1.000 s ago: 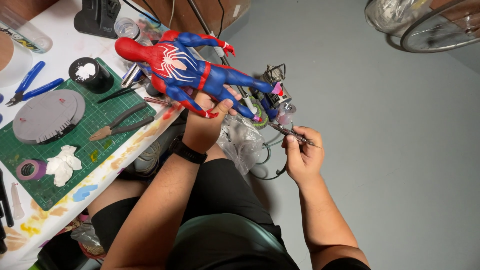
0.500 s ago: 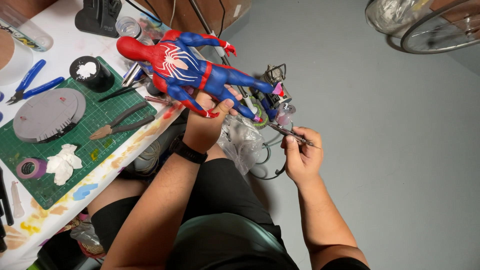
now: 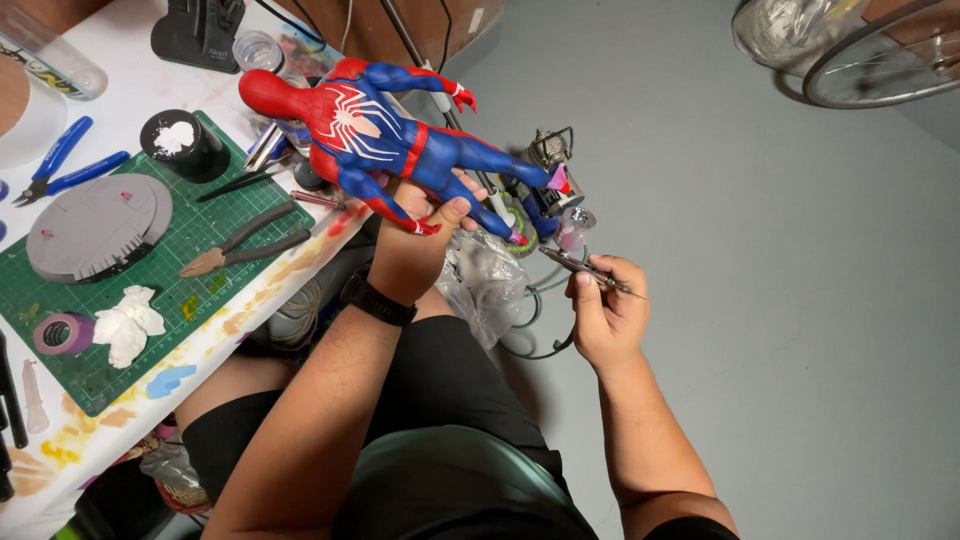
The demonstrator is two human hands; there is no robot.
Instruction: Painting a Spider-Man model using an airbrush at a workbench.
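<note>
Left hand point(image 3: 415, 250) grips red-blue figure point(image 3: 385, 140); right hand point(image 3: 608, 315) grips airbrush point(image 3: 585, 270)

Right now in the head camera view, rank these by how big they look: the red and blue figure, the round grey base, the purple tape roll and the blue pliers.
1. Red and blue figure, held nearer the camera
2. Round grey base
3. Blue pliers
4. Purple tape roll

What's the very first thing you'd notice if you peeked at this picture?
The bright red and blue action figure, lying flat on the left hand just past the table edge, grabs the eye first. Next comes the thin metal airbrush pinched in the right hand, pointing at the figure's feet. On the left lies a green cutting mat with a grey round base on it.
</note>
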